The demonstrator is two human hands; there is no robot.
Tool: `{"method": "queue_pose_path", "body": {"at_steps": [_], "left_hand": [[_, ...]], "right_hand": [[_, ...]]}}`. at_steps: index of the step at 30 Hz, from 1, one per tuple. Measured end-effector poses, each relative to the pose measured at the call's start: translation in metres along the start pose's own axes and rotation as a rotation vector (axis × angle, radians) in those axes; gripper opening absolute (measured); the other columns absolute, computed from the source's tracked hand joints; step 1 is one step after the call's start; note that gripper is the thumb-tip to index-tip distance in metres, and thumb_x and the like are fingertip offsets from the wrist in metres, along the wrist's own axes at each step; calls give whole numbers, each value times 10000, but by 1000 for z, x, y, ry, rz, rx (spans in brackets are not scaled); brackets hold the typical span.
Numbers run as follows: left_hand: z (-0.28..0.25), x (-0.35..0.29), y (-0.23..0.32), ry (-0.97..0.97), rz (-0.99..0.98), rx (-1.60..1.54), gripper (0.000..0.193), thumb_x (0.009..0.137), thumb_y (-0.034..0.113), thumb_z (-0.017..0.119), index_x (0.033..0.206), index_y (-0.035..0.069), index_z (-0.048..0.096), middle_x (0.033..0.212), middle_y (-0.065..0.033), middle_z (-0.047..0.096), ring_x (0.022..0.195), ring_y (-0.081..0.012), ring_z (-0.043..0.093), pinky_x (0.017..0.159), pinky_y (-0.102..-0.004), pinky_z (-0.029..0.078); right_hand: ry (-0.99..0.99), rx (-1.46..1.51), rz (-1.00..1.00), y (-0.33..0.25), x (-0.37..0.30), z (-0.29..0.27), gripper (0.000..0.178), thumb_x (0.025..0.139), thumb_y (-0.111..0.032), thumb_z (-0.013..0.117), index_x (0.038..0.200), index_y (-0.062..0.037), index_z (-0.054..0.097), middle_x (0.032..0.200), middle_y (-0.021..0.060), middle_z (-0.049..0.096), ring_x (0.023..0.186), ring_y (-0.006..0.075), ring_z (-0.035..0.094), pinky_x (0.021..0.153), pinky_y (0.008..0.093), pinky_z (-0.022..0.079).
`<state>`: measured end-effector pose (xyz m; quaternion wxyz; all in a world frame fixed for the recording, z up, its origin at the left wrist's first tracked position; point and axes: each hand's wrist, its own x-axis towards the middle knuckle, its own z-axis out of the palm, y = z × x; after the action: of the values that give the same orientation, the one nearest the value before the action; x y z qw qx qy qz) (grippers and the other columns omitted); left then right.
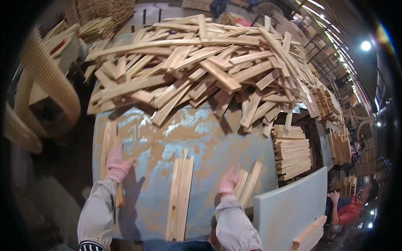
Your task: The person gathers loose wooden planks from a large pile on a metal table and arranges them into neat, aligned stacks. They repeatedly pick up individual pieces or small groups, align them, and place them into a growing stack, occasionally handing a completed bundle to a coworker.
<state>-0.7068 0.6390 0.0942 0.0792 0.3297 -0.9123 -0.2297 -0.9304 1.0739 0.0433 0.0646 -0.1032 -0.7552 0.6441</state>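
Note:
My left hand (117, 162), in a pink glove, rests against upright-lying wooden strips (108, 140) at the table's left edge. Its thumb stands apart to the right, and the fingers are stretched forward along the wood. My right hand (229, 179), also in a pink glove, is beside two short wooden strips (250, 182) at the right; motion smears its fingers, so its grip cannot be made out. Between my hands, a small bundle of pale strips (180, 196) lies side by side on the blue, sawdust-covered table (153, 167).
A large jumbled heap of wooden strips (201, 62) covers the table's far half. Stacked strips (291, 152) stand at the right, behind a pale panel (291, 205). Ribbed hoses (54, 79) curve at the left. A person in red (351, 209) is at the far right.

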Motion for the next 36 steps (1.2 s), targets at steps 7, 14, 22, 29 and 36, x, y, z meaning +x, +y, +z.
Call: {"method": "queue_pose_path", "body": {"at_steps": [7, 14, 22, 29, 36], "left_hand": [[92, 248, 111, -44, 208, 365, 1316, 678, 468, 902, 1662, 7, 159, 1667, -284, 281, 1548, -468, 244, 1282, -490, 244], [131, 300, 167, -158, 95, 500, 1063, 792, 327, 828, 1675, 196, 250, 1473, -225, 501, 1263, -398, 591, 1046, -511, 489], [86, 164, 150, -479, -13, 169, 1048, 768, 255, 776, 1682, 218, 264, 1297, -241, 611, 1234, -395, 621, 1059, -469, 506], [56, -72, 26, -593, -301, -964, 1012, 748, 82, 784, 1652, 141, 334, 1286, -150, 657, 1121, -250, 645, 936, -355, 570], [49, -242, -12, -613, -467, -696, 913, 791, 215, 812, 1595, 88, 400, 1268, -154, 664, 1136, -294, 654, 985, -397, 547]], "right_hand": [[-544, 386, 434, -211, 275, 193, 1078, 958, -758, 545, 1657, 7, 249, 1651, 255, 380, 1444, 399, 468, 1192, 502, 363], [-717, -144, 149, -229, 355, 330, 753, 905, -638, 702, 1334, -22, 649, 1125, 154, 711, 994, 306, 667, 904, 416, 522], [-500, 47, 288, -124, 251, 292, 498, 936, -376, 698, 1212, 37, 727, 1198, 155, 728, 1041, 267, 699, 912, 397, 554], [-234, -110, 176, -99, 87, 56, 251, 982, -286, 688, 1030, -39, 694, 826, 32, 614, 670, 110, 550, 586, 303, 445], [-396, -838, 276, -11, -210, -144, 385, 942, -313, 715, 1198, -25, 704, 1044, 242, 732, 971, 391, 699, 876, 481, 529]]}}
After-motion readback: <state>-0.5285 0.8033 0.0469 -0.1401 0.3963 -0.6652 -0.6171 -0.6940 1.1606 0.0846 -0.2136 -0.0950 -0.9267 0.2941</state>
